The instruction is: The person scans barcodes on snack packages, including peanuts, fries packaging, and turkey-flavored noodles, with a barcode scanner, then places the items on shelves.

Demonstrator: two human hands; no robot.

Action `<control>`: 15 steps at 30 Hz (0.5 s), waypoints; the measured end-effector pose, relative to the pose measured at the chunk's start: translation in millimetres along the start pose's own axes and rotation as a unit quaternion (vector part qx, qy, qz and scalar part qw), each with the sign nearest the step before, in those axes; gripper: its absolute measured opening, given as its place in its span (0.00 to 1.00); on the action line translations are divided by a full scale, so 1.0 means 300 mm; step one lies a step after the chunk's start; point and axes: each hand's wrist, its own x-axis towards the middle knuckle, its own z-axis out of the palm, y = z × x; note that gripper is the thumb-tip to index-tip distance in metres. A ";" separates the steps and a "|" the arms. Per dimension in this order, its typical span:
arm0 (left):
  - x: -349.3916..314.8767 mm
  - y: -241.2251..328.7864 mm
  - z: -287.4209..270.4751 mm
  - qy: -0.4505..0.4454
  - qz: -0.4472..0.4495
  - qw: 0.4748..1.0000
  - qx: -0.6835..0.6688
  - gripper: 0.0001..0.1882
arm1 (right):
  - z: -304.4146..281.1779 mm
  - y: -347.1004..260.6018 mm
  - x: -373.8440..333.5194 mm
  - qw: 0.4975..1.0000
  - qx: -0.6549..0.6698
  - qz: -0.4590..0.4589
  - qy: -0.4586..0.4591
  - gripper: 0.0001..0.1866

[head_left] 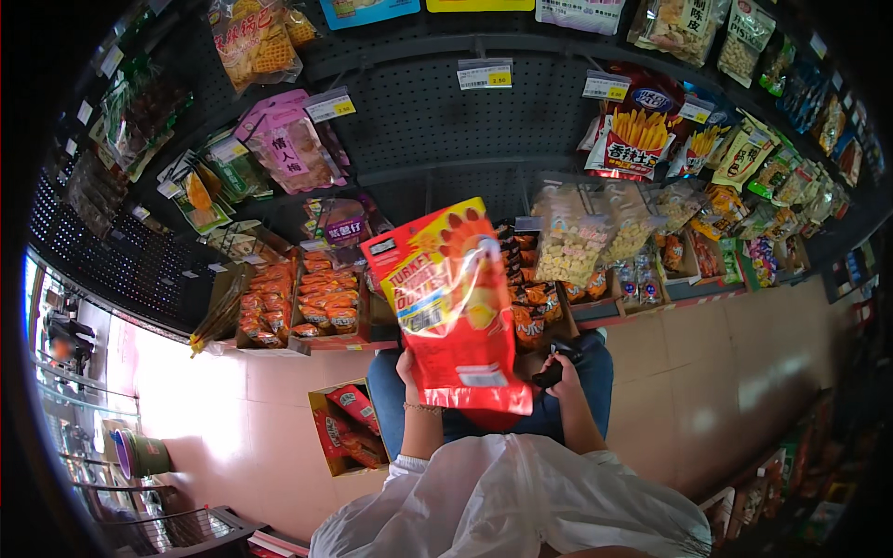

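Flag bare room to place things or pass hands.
Free: floor between open carton and green bucket; tiles right of the jeans. For a hand: before pegboard, between purple pouches and red fries bags. Crowded: orange packets flanking the red bag.

One left hand (406, 368) and one right hand (566, 380) are in view, two in all. There is one large red-and-yellow packet (453, 312), one dark handheld device (547, 376) and one bracelet (423, 408). One open box (340, 469) at lower left contains at least two red packets (353, 406). Two open cartons (333, 343) of orange packets (265, 307) stand left of centre, their contents too overlapped to count. Four price tags (485, 73) show yellow patches, and at least three clear bags (574, 244) contain pale pieces.
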 end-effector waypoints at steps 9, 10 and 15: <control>-0.012 0.018 -0.151 0.076 0.007 0.997 0.014 0.24 | 0.010 0.033 -0.003 1.000 -0.024 0.017 -0.005 0.04; -0.014 0.039 -0.156 0.089 0.008 0.996 0.021 0.24 | -0.006 0.020 0.008 0.999 -0.025 0.010 -0.018 0.03; 0.054 0.024 0.200 0.282 -0.131 0.934 0.174 0.14 | -0.002 -0.013 -0.024 0.995 -0.008 -0.049 -0.091 0.06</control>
